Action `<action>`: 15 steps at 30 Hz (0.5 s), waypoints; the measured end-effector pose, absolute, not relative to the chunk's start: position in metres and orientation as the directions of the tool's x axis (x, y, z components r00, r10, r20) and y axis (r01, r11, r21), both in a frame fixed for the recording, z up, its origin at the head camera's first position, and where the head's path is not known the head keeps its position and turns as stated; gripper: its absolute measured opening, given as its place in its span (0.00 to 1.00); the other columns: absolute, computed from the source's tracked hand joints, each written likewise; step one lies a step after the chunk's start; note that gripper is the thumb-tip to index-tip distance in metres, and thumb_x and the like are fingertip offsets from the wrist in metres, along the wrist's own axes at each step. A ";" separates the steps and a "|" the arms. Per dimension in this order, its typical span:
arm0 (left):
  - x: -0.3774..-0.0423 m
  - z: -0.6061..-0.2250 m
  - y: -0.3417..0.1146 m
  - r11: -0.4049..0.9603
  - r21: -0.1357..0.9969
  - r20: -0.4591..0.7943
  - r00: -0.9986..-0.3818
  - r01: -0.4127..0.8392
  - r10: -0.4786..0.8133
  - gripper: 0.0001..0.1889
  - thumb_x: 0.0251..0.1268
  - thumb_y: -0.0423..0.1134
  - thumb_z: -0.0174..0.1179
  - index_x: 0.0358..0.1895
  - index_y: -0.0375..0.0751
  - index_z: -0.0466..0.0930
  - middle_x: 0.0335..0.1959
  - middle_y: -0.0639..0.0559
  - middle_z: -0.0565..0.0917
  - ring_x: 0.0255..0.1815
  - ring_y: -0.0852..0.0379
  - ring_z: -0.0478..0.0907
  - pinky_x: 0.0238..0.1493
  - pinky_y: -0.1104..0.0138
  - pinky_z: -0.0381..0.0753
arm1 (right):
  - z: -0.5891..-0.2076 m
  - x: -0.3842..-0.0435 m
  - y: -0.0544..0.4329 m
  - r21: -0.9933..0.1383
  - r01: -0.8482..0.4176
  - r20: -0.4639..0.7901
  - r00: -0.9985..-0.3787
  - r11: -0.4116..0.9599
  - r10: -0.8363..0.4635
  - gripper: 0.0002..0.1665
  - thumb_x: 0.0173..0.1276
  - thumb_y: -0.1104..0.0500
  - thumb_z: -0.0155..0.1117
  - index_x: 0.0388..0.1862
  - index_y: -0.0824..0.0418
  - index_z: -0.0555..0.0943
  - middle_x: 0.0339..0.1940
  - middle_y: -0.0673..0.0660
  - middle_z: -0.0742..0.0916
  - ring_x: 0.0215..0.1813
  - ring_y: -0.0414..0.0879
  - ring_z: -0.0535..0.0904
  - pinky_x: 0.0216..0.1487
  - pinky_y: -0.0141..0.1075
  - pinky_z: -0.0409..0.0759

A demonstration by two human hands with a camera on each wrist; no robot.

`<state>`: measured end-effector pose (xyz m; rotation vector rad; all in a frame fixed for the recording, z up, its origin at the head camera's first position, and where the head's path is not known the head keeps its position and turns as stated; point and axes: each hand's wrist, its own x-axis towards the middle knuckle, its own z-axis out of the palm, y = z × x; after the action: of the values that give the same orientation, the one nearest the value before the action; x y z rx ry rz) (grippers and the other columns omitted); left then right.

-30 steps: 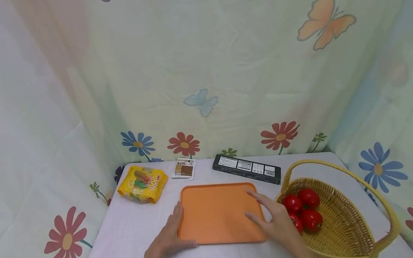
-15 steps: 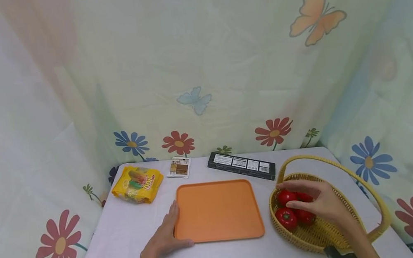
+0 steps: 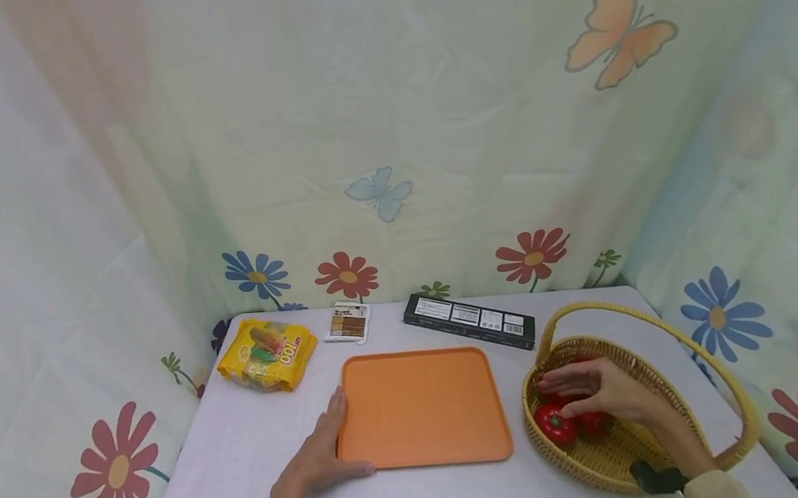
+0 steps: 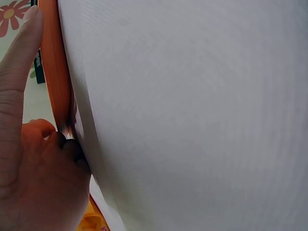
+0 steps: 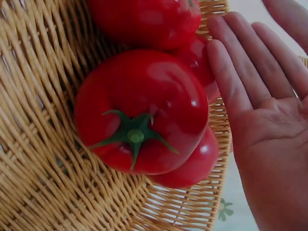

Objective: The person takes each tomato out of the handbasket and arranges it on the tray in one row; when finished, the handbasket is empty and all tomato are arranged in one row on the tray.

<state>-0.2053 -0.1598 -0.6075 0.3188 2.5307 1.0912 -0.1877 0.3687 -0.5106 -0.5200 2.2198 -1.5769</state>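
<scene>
My left hand (image 3: 321, 453) rests at the near left corner of a flat orange tray (image 3: 421, 407), fingers extended along its left side and thumb at the front edge. In the left wrist view the thumb (image 4: 26, 43) lies straight beside the tray's rim (image 4: 55, 72). Over on the right, my right hand (image 3: 604, 392) reaches into a wicker basket (image 5: 38, 120) that holds several red tomatoes (image 5: 144, 86) with green stems. Its fingers are extended and held together, beside the tomatoes in the right wrist view, and nothing is in its grasp. From the head, this hand partly covers the tomatoes.
A yellow snack packet (image 3: 267, 355) lies at the back left, beside a small white and brown sachet (image 3: 348, 323). A long black box (image 3: 468, 321) is behind the tray. The basket's tall handle (image 3: 734, 401) arches on the right. A patterned curtain (image 3: 387, 122) surrounds the white-covered table.
My right hand has moved right from over the tray to the basket and lowered among the tomatoes. My left hand stays at the tray's corner. The head view has shifted slightly.
</scene>
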 end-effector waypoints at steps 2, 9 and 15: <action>-0.205 -0.607 -0.159 0.678 0.733 -0.243 -0.908 0.059 0.341 0.78 0.44 0.69 0.84 0.91 0.51 0.36 0.92 0.48 0.39 0.89 0.30 0.40 0.86 0.35 0.48 | -0.514 -0.189 0.371 -0.950 -0.078 -0.095 -0.851 0.303 -0.517 0.31 0.71 0.69 0.75 0.68 0.81 0.77 0.64 0.81 0.83 0.62 0.47 0.89 0.60 0.34 0.89; -0.203 -0.604 -0.158 0.673 0.737 -0.239 -0.909 0.058 0.340 0.78 0.44 0.67 0.85 0.91 0.50 0.36 0.92 0.46 0.40 0.89 0.29 0.41 0.85 0.33 0.49 | -0.521 -0.190 0.371 -0.913 -0.036 -0.197 -0.835 0.407 -0.514 0.35 0.67 0.65 0.80 0.69 0.77 0.78 0.66 0.77 0.84 0.68 0.73 0.81 0.64 0.47 0.88; -0.202 -0.603 -0.159 0.662 0.747 -0.237 -0.906 0.061 0.350 0.77 0.45 0.66 0.85 0.91 0.48 0.36 0.92 0.45 0.39 0.89 0.29 0.39 0.86 0.35 0.47 | -0.523 -0.189 0.374 -0.843 -0.098 -0.213 -0.842 0.529 -0.496 0.36 0.62 0.63 0.84 0.67 0.72 0.82 0.64 0.71 0.87 0.67 0.73 0.81 0.65 0.55 0.86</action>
<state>-0.2025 -0.1590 -0.6029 0.3248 2.5192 1.1124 -0.1889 0.3735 -0.5230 -0.4855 2.3406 -1.2513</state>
